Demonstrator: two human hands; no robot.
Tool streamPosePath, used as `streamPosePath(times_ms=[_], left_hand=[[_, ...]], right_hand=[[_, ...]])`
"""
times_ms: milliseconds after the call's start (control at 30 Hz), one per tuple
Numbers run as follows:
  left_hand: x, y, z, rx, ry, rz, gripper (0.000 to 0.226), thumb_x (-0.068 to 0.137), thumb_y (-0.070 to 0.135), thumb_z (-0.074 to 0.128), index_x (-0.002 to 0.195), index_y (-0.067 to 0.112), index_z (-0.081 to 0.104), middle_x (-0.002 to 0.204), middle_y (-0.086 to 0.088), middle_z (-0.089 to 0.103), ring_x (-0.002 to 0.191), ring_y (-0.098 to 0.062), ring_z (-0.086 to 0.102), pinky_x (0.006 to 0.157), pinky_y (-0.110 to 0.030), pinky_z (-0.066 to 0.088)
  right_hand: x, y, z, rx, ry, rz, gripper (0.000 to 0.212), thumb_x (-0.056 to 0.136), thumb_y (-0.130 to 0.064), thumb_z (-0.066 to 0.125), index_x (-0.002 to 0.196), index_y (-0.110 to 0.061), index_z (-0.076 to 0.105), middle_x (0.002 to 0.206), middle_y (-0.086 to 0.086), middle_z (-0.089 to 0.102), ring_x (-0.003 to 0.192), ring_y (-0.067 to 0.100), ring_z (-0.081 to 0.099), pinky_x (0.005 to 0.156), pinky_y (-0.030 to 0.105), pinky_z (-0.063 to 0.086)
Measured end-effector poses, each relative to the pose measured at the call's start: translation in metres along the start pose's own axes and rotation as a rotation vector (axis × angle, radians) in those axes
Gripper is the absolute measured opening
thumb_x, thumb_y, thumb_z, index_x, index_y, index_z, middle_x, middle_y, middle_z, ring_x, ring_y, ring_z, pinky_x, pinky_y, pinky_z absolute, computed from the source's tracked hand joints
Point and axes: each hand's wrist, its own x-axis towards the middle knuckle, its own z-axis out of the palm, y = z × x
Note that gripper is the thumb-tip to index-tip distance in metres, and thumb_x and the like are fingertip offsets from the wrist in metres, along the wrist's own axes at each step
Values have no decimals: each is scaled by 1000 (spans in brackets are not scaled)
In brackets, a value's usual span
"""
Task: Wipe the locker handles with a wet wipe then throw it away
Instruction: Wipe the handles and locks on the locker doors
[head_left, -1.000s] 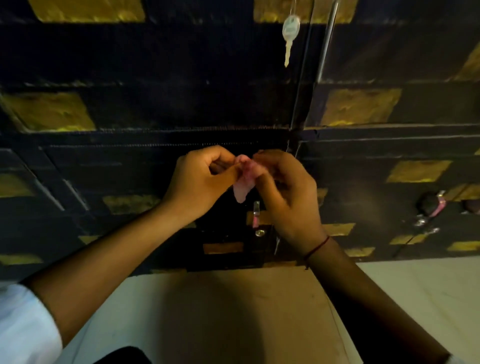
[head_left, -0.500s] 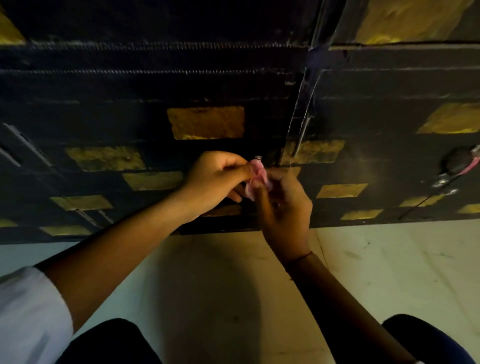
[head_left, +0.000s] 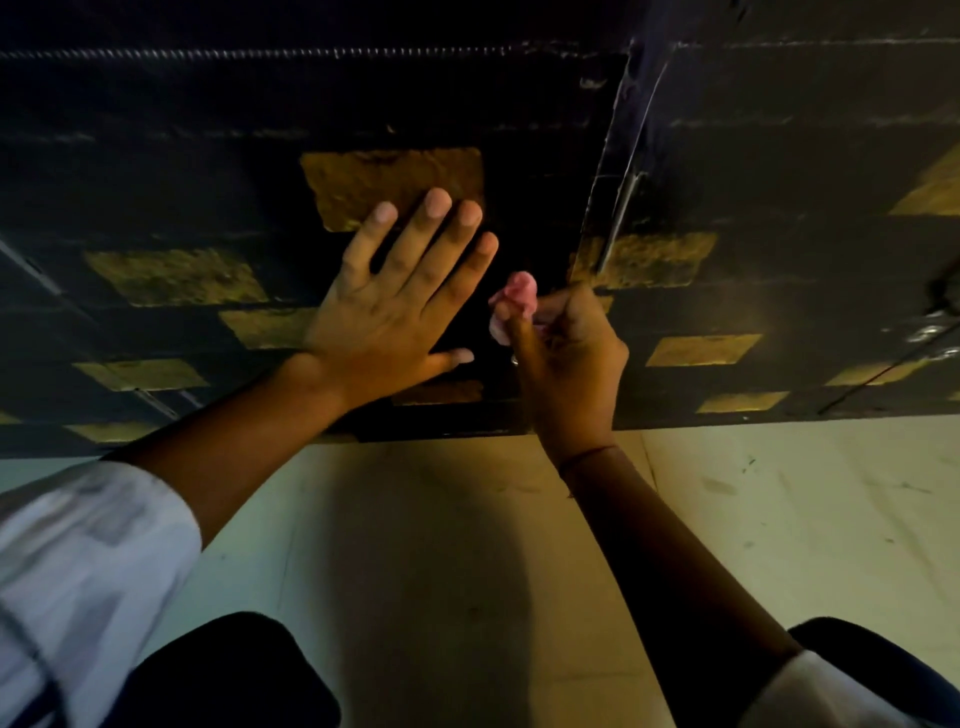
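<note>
Left hand (head_left: 384, 317) flat, fingers spread; right hand (head_left: 566, 353) curled tight

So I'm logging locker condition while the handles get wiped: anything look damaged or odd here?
Yes: the locker door carries rough, patchy gold rectangles and pale scuffs along its right edge, so the finish looks worn. Nothing spilled.

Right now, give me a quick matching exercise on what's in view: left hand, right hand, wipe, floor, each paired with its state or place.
Things:
1. left hand
2. right hand
3. wet wipe
4. floor

States or places:
A. pale, below the locker fronts
B. fingers spread flat against the dark locker door
C. pink, bunched, sticking out above the fingers
D. curled in a grip on the wipe

Pairs: 1-B, 2-D, 3-C, 4-A
</note>
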Motion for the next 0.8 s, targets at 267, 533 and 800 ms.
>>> streamPosePath(times_ms=[267, 533, 800], left_hand=[[-1, 1, 6, 38, 9, 17, 112, 91, 78, 44, 163, 4, -1, 166, -24, -21, 152, -41, -25, 122, -57, -11], [1, 1, 3, 26, 18, 54, 117, 90, 82, 43, 161, 3, -5, 161, -24, 7, 147, -43, 12, 118, -59, 7], [4, 1, 9, -4, 95, 48, 112, 93, 83, 38, 160, 4, -6, 158, -23, 13, 145, -42, 19, 118, -59, 11]], right_hand=[[-11, 37, -3, -225, -164, -185, 16, 92, -21, 70, 84, -9, 62, 89, 2, 66, 82, 18, 65, 67, 41, 56], [-15, 44, -1, -312, -88, -102, 22, 92, -31, 63, 80, -12, 61, 83, 2, 64, 77, 16, 61, 64, 38, 55], [-51, 34, 7, -49, -63, 131, 30, 91, -13, 69, 120, -8, 61, 113, 1, 67, 106, 9, 66, 88, 29, 57]])
